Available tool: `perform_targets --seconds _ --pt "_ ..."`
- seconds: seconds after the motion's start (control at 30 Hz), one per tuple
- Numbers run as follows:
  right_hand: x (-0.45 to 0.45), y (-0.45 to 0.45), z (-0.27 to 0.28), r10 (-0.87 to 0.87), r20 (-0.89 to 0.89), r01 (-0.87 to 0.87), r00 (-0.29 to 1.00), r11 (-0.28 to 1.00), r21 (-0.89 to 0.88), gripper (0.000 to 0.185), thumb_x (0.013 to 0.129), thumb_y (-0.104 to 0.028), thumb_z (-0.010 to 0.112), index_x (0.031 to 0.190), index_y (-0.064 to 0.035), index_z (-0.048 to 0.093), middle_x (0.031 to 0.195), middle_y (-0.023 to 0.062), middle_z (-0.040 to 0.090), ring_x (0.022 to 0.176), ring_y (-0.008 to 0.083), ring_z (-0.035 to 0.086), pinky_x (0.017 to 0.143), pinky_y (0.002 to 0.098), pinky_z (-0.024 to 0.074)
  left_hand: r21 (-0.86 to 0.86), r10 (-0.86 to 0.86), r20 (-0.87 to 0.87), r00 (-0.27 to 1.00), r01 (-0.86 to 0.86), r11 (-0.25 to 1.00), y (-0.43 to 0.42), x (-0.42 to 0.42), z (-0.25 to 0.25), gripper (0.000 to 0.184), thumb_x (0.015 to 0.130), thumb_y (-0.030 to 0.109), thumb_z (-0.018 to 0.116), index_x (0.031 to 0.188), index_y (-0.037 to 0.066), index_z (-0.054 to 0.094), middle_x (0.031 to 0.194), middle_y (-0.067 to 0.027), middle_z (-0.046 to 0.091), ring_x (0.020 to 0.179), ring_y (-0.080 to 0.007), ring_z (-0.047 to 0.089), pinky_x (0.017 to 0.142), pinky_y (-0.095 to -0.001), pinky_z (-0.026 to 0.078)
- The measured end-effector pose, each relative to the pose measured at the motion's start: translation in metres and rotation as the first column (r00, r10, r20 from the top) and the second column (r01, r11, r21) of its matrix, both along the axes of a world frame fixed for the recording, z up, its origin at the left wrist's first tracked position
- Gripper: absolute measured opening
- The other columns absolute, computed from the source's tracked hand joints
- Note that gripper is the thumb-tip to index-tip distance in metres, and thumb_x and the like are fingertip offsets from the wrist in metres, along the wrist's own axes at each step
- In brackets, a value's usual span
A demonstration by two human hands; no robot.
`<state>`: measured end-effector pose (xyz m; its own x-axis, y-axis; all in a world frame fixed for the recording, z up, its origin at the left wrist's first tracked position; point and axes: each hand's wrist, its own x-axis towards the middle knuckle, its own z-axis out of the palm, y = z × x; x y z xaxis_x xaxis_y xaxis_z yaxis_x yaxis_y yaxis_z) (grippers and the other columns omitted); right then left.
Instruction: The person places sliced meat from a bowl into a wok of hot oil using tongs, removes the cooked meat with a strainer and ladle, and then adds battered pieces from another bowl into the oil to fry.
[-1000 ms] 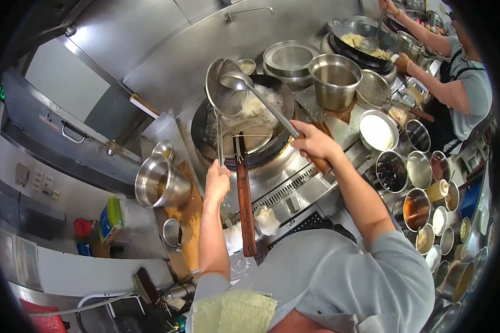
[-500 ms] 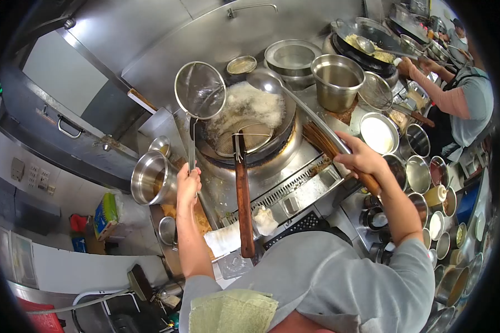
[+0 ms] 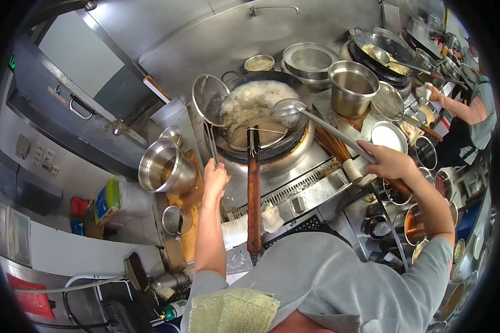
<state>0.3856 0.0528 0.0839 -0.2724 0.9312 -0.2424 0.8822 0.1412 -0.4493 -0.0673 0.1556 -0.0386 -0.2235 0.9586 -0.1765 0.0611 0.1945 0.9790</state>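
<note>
Our left hand [image 3: 215,177] is wrapped round the handle of a mesh strainer [image 3: 208,99], our right hand [image 3: 391,164] gripping a long ladle [image 3: 288,107]! Ahead, between the hands, sits the wok [image 3: 301,87], and we read this as tending its frothing contents: strainer at its left edge, ladle bowl over its right. The next move, we'd say, calls for level tools and a steady grip. Pale foam [image 3: 261,94] spreads thickly, hiding whatever's beneath; nearer us, a wooden-handled strainer [image 3: 254,200] leans over the near rim.
</note>
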Motion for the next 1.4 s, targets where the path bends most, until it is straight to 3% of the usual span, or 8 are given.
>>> perform_targets --seconds 0.33,0.47,0.67,0.8,0.93,1.07,1.27,1.4 --pt "-0.048 0.06 -0.059 -0.224 -0.347 0.253 0.911 0.967 0.04 0.071 0.078 -0.017 0.067 0.139 -0.0048 0.034 0.11 0.0233 0.061 0.096 0.0303 0.062 0.083 0.037 0.0477 -0.098 -0.182 0.314 0.932 0.222 0.97 0.028 -0.01 0.011 0.019 0.082 -0.007 0.036 0.096 0.001 0.045 0.068 -0.0015 0.042 0.043 -0.0043 0.029 0.033 -0.0207 0.019" --pt "-0.041 0.069 -0.072 -0.103 -0.438 0.226 0.893 0.944 0.24 0.07 0.077 -0.016 0.068 0.138 -0.0043 0.035 0.108 0.0232 0.062 0.088 0.0283 0.063 0.08 0.0349 0.0484 -0.132 -0.283 0.337 0.898 0.343 0.93 0.04 -0.032 0.014 0.025 0.08 -0.01 0.038 0.102 -0.001 0.045 0.077 -0.0042 0.045 0.046 -0.0035 0.031 0.034 -0.0187 0.02" --pt "-0.006 0.027 -0.02 -0.096 -0.414 0.126 0.905 0.991 0.047 0.071 0.078 -0.008 0.065 0.141 -0.0065 0.032 0.084 0.0104 0.058 0.058 0.0137 0.056 0.052 0.0289 0.046 -0.187 -0.305 0.34 0.889 0.382 0.905 0.054 -0.052 0.026 0.028 0.082 -0.01 0.039 0.108 -0.001 0.047 0.086 -0.0066 0.048 0.047 -0.0033 0.032 0.035 -0.0185 0.023" --pt "-0.02 -0.011 0.035 -0.282 -0.312 0.231 0.907 0.954 -0.191 0.073 0.078 -0.007 0.065 0.143 -0.0077 0.03 0.08 0.0091 0.057 0.053 0.0124 0.053 0.046 0.028 0.0441 -0.211 -0.373 0.312 0.874 0.446 0.87 0.063 -0.059 0.028 0.026 0.085 -0.008 0.043 0.109 -0.001 0.048 0.085 -0.0056 0.049 0.047 -0.0026 0.034 0.035 -0.0178 0.024" --pt "-0.022 -0.008 0.013 -0.399 -0.349 0.354 0.848 0.916 -0.188 0.074 0.079 -0.01 0.067 0.143 -0.0073 0.031 0.077 0.0076 0.055 0.051 0.0125 0.052 0.044 0.0272 0.043 -0.217 -0.401 0.302 0.865 0.472 0.855 0.066 -0.054 0.028 0.023 0.086 -0.006 0.044 0.109 -0.001 0.048 0.085 -0.0054 0.049 0.048 -0.0019 0.034 0.035 -0.017 0.024" --pt "-0.042 0.013 -0.044 -0.391 -0.64 0.36 0.661 0.914 -0.187 0.07 0.081 -0.012 0.068 0.141 -0.0063 0.033 0.072 0.0048 0.052 0.05 0.0112 0.049 0.044 0.0249 0.0422 -0.205 -0.404 0.334 0.852 0.484 0.851 0.068 -0.048 0.025 0.022 0.088 -0.005 0.044 0.108 -0.001 0.048 0.084 -0.0054 0.049 0.048 -0.0018 0.034 0.035 -0.0166 0.023" --pt "-0.118 0.044 -0.065 -0.429 -0.749 0.457 0.504 0.869 -0.19 0.061 0.083 -0.012 0.064 0.135 -0.0002 0.035 0.073 0.0053 0.052 0.052 0.0112 0.052 0.038 0.0265 0.0438 -0.204 -0.411 0.355 0.84 0.499 0.843 0.068 -0.039 0.031 0.02 0.088 -0.005 0.044 0.107 -0.002 0.047 0.084 -0.0056 0.049 0.048 -0.0022 0.033 0.035 -0.0173 0.023" --pt "-0.162 0.067 -0.097 -0.46 -0.852 0.46 0.25 0.831 -0.314 0.061 0.085 -0.013 0.063 0.135 0.0041 0.031 0.073 0.005 0.052 0.051 0.0108 0.05 0.039 0.0266 0.0449 -0.205 -0.422 0.374 0.826 0.518 0.831 0.065 -0.027 0.037 0.017 0.086 -0.007 0.044 0.101 0.0 0.046 0.082 -0.0063 0.048 0.047 -0.0038 0.034 0.034 -0.0187 0.022"
